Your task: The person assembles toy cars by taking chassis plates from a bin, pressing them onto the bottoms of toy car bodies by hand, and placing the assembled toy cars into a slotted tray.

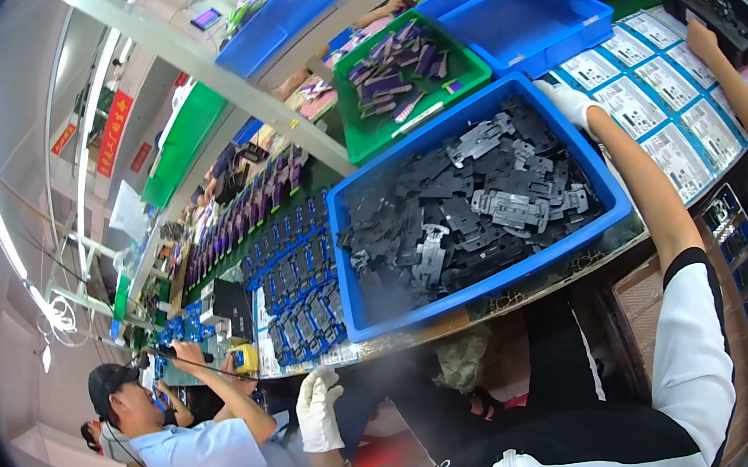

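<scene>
– Workshop hall, white metal frame [197,67] at ten o'clock, tabletop [318,175] crowded. Clock centred on the large blue bin [611,195], noon at its far side.

– Loose parts?

– Dark plastic parts [509,207], some greyer, heaped inside that bin at all angles.

– And the hands?

– Right grip [569,104], white-gloved, at the bin's rim near two o'clock. Contact looks likely; whether the fingers pinch the rim cannot be told. Left grip [320,410], also gloved, raised apart from the bin between seven and eight; fingers loosely curled, nothing seen in them.

– How far along?

– Partway, judged by layout alone. Toward nine: similar dark pieces in ordered rows [305,321], blue showing between them, just beside the bin. Those read as done. The heap reads as left, and it is large, covering most of the bin's floor.

– Other side?

– Flat white printed sheets [659,82], blue-edged, at two o'clock. Their part in the count cannot be told.

– Neighbours?

– Green bin [355,138] at eleven, purple-and-dark pieces [400,67] in it; second blue bin [497,22] between twelve and one. Co-worker in a light-blue shirt [205,455] at eight, arms toward the tabletop.
</scene>
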`<state>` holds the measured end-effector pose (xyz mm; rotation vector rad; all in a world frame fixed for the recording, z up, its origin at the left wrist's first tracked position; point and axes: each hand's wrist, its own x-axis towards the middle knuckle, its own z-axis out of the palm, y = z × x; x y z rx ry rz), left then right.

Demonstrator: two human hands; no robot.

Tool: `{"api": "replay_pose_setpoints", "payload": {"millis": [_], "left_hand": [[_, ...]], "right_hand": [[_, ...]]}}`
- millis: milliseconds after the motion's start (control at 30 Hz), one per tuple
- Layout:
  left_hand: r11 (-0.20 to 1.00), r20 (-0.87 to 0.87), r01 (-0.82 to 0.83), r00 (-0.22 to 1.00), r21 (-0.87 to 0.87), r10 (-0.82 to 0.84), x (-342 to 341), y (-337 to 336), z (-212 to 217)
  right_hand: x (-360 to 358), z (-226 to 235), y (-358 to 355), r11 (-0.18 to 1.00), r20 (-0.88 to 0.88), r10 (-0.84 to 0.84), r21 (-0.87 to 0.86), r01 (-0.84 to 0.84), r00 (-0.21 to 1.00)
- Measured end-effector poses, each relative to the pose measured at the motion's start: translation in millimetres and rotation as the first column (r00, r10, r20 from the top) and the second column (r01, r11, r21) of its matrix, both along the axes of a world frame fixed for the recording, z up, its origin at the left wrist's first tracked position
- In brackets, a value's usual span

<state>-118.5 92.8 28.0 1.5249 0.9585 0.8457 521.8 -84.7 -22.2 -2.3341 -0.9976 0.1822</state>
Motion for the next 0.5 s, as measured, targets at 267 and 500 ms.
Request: {"api": "replay_pose_setpoints", "payload": {"millis": [267, 500], "left_hand": [[0.997, 0.015, -0.017, 1.000, -0.069, 0.018, -19.0, -8.7, -11.3], [0.992, 0.115, 0.006, 0.993, -0.123, 0.008, -20.6, -21.3, -7.7]], "right_hand": [[29.8, -21.0, 32.8, 0.993, -0.032, -0.115, -0.020, 0.115, 0.993], [5.5, 10.9, 17.0, 0.973, 0.190, -0.141, -0.157, 0.172, 0.972]]}}
